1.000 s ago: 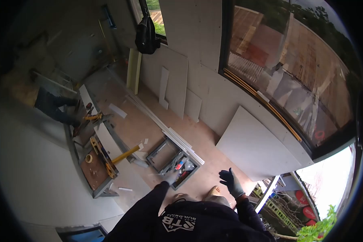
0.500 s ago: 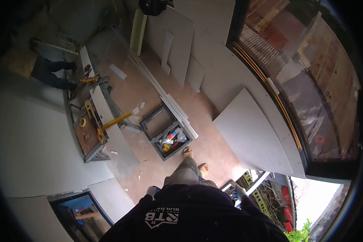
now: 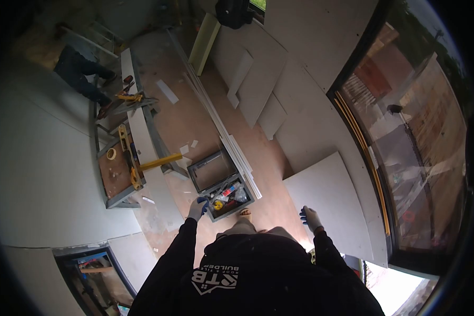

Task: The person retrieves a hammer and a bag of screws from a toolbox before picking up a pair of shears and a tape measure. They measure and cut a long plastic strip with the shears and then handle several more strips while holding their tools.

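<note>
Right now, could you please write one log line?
white-gloved left hand: near open grey rectangular toolbox; white-gloved right hand: before pale flat board

The gloves (image 3: 197, 209) are white and apparently blue-fingered.

White print (image 3: 215, 280) on the person's black top (image 3: 279, 268) reads, upside down, "RTB", "BUILDER" and, in smaller letters, "ROOF & TILE".

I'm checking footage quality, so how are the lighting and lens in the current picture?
Head view: strong fisheye curve, black rounded borders; washed-out glare in the opening at lower right; dim, murky upper left around the other person's legs; pale streaks over the window; open toolbox readable.
</note>
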Demonstrator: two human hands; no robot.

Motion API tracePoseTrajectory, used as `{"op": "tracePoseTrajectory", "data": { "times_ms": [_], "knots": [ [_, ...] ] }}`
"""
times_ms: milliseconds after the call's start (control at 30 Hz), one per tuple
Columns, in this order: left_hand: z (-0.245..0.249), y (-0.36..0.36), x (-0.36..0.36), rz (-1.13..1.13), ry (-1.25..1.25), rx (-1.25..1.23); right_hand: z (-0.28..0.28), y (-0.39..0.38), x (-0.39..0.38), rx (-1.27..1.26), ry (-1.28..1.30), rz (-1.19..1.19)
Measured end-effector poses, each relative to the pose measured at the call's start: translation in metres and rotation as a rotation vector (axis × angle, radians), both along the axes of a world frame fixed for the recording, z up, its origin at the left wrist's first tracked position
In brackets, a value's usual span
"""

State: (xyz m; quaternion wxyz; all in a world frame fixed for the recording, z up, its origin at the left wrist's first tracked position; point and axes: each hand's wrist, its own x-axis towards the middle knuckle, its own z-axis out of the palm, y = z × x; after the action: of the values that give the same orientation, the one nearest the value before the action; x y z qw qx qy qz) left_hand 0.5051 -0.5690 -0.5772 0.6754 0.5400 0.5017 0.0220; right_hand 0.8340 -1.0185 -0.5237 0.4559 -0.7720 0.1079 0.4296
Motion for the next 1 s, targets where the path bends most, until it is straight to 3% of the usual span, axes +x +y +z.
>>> {"op": "tracePoseTrajectory", "data": {
  "times_ms": [67,167,300,367,433,467,567,600,633,733,800,900,1000],
  "knots": [
    [-0.003,0.015,0.007,0.047,-0.045,0.054,0.008,0.018,0.021,0.025,-0.033,-0.028],
    [-0.013,0.024,-0.007,0.029,0.093,0.023,0.007,0.030,0.041,0.003,-0.012,-0.023],
    [-0.059,-0.002,-0.052,-0.056,0.196,0.314,-0.025,0.024,0.056,-0.067,0.142,-0.018],
    [-0.107,-0.025,-0.083,-0.097,0.151,0.458,-0.035,0.025,0.065,-0.112,0.181,-0.014],
    [-0.056,-0.048,-0.074,0.080,0.304,-0.068,-0.048,0.029,0.078,-0.177,0.169,0.021],
    [-0.042,-0.060,-0.071,0.129,0.330,-0.210,-0.051,0.030,0.084,-0.202,0.159,0.077],
    [-0.032,-0.083,-0.062,0.226,0.338,-0.489,-0.165,-0.042,0.140,-0.035,-0.153,1.123],
    [-0.034,-0.091,-0.063,0.276,0.274,-0.565,-0.160,-0.041,0.145,-0.054,-0.188,1.137],
    [-0.044,-0.099,-0.064,0.267,0.246,-0.631,-0.156,-0.031,0.150,-0.079,-0.145,1.082],
    [-0.002,-0.111,-0.040,0.222,0.150,-0.712,-0.151,0.004,0.159,-0.152,0.258,0.427],
    [0.026,-0.116,-0.023,0.203,0.156,-0.694,-0.141,0.033,0.157,-0.114,0.405,0.159],
    [0.054,-0.111,-0.017,0.286,0.225,-0.604,-0.175,0.052,0.151,-0.016,0.540,-0.010],
    [0.077,-0.108,-0.040,0.411,0.129,-0.547,-0.209,0.074,0.134,0.082,0.662,-0.138]
  ]
}}
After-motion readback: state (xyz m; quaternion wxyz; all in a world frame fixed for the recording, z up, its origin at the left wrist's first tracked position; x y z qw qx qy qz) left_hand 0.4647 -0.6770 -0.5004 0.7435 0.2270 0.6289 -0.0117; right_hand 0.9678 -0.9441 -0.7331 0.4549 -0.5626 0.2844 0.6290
